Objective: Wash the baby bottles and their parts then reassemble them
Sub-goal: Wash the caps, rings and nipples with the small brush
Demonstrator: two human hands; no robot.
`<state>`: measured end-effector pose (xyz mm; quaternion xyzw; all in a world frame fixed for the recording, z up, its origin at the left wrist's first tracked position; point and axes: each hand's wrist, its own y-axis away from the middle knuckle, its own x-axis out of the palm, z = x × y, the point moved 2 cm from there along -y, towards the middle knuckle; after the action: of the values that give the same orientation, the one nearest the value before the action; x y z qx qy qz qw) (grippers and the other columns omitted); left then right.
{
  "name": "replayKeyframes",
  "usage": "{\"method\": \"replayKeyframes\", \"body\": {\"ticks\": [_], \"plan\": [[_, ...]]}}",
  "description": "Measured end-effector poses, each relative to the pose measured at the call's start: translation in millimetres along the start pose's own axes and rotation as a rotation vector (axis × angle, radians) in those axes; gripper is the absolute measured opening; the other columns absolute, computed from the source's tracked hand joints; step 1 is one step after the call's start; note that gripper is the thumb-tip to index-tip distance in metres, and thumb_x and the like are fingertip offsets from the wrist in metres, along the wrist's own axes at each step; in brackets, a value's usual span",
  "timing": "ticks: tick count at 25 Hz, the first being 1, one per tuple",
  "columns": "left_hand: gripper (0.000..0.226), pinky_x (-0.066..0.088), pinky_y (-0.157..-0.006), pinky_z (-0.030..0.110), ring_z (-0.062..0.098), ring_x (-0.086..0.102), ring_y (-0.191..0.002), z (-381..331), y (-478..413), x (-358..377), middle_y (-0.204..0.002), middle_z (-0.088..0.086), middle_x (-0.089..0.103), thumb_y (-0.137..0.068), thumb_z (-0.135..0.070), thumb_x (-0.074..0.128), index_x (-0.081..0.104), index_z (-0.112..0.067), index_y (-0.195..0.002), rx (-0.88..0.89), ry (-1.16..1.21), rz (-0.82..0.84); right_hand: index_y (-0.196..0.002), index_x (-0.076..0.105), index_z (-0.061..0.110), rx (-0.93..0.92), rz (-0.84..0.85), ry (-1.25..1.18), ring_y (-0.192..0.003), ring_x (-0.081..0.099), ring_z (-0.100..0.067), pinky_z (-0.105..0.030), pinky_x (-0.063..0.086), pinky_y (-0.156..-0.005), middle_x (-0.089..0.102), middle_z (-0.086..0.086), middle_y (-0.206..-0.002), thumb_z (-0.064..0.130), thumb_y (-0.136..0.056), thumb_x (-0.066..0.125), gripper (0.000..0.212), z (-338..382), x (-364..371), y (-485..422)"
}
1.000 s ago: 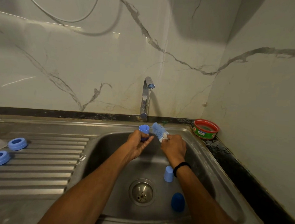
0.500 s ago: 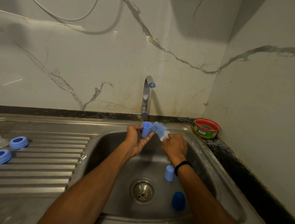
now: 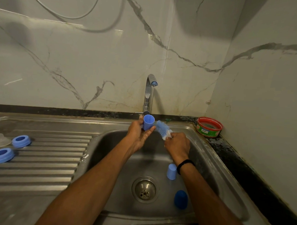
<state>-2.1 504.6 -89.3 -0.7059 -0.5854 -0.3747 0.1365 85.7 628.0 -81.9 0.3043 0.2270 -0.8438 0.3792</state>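
Brushed stainless-steel sink basin (image 3: 107, 144): dull sheen, wet; ribbed steel drainboard (image 3: 45, 165) same metal w/ streaky reflections. Curved chrome tap (image 3: 147, 93) shinier, near mirror-like. Small light-blue plastic cup (image 3: 148, 124) in my left hand (image 3: 138, 137): smooth, semi-matt; blue bottle brush (image 3: 161, 128) in my right hand (image 3: 177, 146) has fuzzy bristles. Round blue plastic rings (image 3: 21, 141) smooth, clear teat (image 3: 2, 140) soft-looking & translucent. White marble-look wall (image 3: 95, 67) glossy. Dark speckled stone tabletop (image 3: 234, 160) matt, rough-ish. Red-rimmed green plastic tub (image 3: 209, 130) w/ glossy printed label.
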Motion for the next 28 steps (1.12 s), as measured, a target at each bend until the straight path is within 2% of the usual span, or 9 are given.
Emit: {"method": "replayKeyframes", "body": {"ticks": [5,8,11,13,15,16,19,20,28], "plan": [[0.06,0.045,-0.095,0.023,0.027,0.053,-0.125,-6,-9,-31,-0.144,0.015,0.047,-0.089,-0.02,0.075,0.049,-0.011,-0.143,0.563,-1.058,-0.213,-0.118,0.067,0.006,0.002,0.023,-0.005,-0.097,0.067,-0.022,-0.017,0.036,-0.053,0.07,-0.012,-0.108,0.022,-0.094,0.064,0.029,-2,0,2],[0.059,0.037,-0.097,0.02,0.025,0.048,-0.128,-5,-4,-43,-0.146,0.011,0.04,-0.091,-0.012,0.072,0.048,-0.013,-0.145,0.736,-1.306,-0.12,-0.114,0.069,0.006,-0.009,0.017,-0.013,-0.087,0.063,-0.02,-0.019,0.038,-0.059,0.07,-0.012,-0.106,0.022,-0.095,0.06,0.026,-3,-1,3],[0.057,0.043,-0.094,0.015,0.026,0.049,-0.127,-3,-3,-48,-0.147,0.01,0.039,-0.091,-0.002,0.067,0.051,-0.019,-0.143,0.831,-1.485,0.002,-0.112,0.069,0.006,-0.013,0.009,-0.031,-0.079,0.055,-0.016,-0.02,0.038,-0.061,0.07,-0.012,-0.105,0.023,-0.096,0.059,0.025,-2,-1,5],[0.055,0.048,-0.096,0.027,0.029,0.052,-0.123,-1,-5,-47,-0.145,0.012,0.042,-0.09,-0.001,0.066,0.055,-0.021,-0.14,0.832,-1.601,0.066,-0.116,0.067,0.006,-0.01,0.008,-0.038,-0.088,0.063,-0.019,-0.02,0.039,-0.062,0.07,-0.011,-0.108,0.024,-0.096,0.06,0.027,-2,-1,6],[0.054,0.048,-0.098,0.032,0.028,0.055,-0.122,6,-11,-47,-0.141,0.013,0.05,-0.089,-0.007,0.07,0.056,-0.019,-0.14,0.737,-1.537,0.052,-0.118,0.066,0.007,-0.005,0.011,-0.04,-0.094,0.064,-0.02,-0.02,0.039,-0.061,0.069,-0.011,-0.11,0.025,-0.097,0.06,0.029,-1,-3,6],[0.051,0.051,-0.094,0.031,0.028,0.058,-0.119,10,-16,-50,-0.137,0.014,0.055,-0.09,-0.012,0.072,0.056,-0.015,-0.139,0.608,-1.357,-0.011,-0.118,0.066,0.007,-0.003,0.012,-0.038,-0.094,0.064,-0.02,-0.02,0.039,-0.058,0.069,-0.011,-0.11,0.025,-0.096,0.06,0.029,-1,-4,6],[0.039,0.058,-0.069,0.032,0.033,0.062,-0.105,27,-15,-56,-0.129,0.023,0.055,-0.1,-0.015,0.058,0.05,-0.001,-0.135,-0.072,-0.433,-0.215,-0.121,0.065,0.006,0.013,0.018,-0.021,-0.101,0.065,-0.023,-0.02,0.04,-0.062,0.068,-0.012,-0.113,0.023,-0.096,0.062,0.031,-2,-3,6],[0.037,0.058,-0.068,0.033,0.034,0.062,-0.104,31,-14,-55,-0.131,0.026,0.052,-0.101,-0.013,0.054,0.048,0.001,-0.135,-0.184,-0.278,-0.213,-0.122,0.065,0.007,0.017,0.02,-0.014,-0.103,0.065,-0.023,-0.02,0.04,-0.064,0.068,-0.012,-0.115,0.023,-0.095,0.062,0.032,-1,-3,6],[0.033,0.057,-0.074,0.03,0.025,0.063,-0.084,30,-15,-37,-0.114,0.022,0.058,-0.104,-0.023,0.048,0.053,-0.001,-0.129,-0.243,-0.117,-0.114,-0.128,0.061,0.007,0.03,0.009,0.011,-0.109,0.062,-0.024,-0.021,0.041,-0.069,0.065,-0.012,-0.121,0.023,-0.095,0.063,0.037,-1,-5,4]]}}
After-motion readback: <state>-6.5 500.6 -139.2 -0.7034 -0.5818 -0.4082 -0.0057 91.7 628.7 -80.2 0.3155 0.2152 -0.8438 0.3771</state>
